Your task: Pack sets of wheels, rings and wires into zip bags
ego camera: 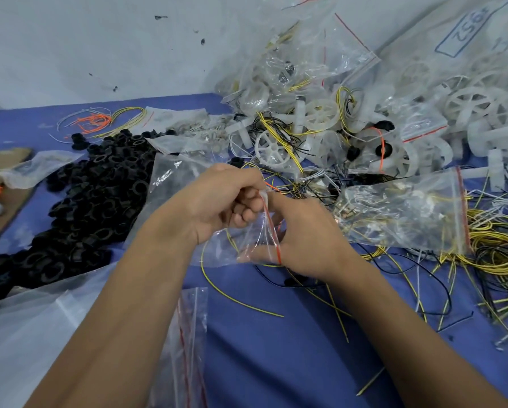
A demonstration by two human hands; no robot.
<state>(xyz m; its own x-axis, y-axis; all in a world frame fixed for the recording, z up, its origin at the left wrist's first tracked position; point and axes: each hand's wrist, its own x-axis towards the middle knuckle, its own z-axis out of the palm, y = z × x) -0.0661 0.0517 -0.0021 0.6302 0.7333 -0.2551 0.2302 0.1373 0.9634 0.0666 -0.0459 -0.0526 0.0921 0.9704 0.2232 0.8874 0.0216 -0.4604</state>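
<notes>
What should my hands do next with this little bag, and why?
Probably pull the mouth apart. Both hands, left and right, pinch the zip bag at its red strip, and a yellow wire hangs from it while the wheels lie loose.

Both bare forearms reach forward from the lower edge and converge at the middle, wrists close together. The left hand (214, 201) is knuckles-up, its fingers curled under in a tight pinching grip. The right hand (302, 237) lies just beside and touching it, thumb pointing up toward the left fingers, remaining fingers curled.
</notes>
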